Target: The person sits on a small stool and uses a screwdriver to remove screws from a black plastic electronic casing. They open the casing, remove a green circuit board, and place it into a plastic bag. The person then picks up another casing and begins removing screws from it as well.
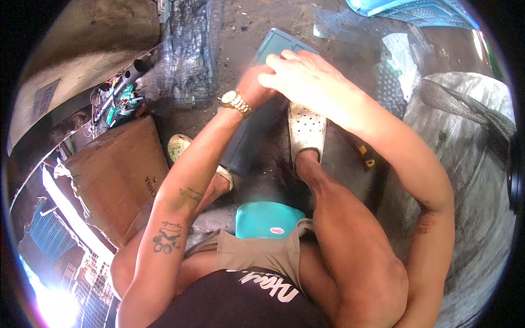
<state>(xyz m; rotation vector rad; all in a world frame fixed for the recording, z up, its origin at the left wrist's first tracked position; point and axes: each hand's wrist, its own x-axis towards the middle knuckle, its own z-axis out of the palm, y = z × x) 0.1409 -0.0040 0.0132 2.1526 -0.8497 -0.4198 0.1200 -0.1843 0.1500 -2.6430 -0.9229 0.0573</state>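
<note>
My two hands meet above a long, dark blue-grey flat case [240, 143] on the floor, between my feet. My right hand [302, 75] is brightly lit, with its fingers bent inward and lying across my left hand. Whatever the right fingers may hold is hidden. My left hand [257, 86] comes in from the left, below a gold wristwatch [236, 101], and its fingers are covered by the right hand. The case's far end shows past my hands. A white perforated clog [306, 127] on my right foot stands beside the case.
A torn cardboard box [117, 172] stands at the left, with tangled wires and green parts [123, 101] behind it. At the right is a large whitish woven sack [470, 218]. A blue plastic crate [421, 12] lies at the far right. Between my thighs is a turquoise seat [265, 218].
</note>
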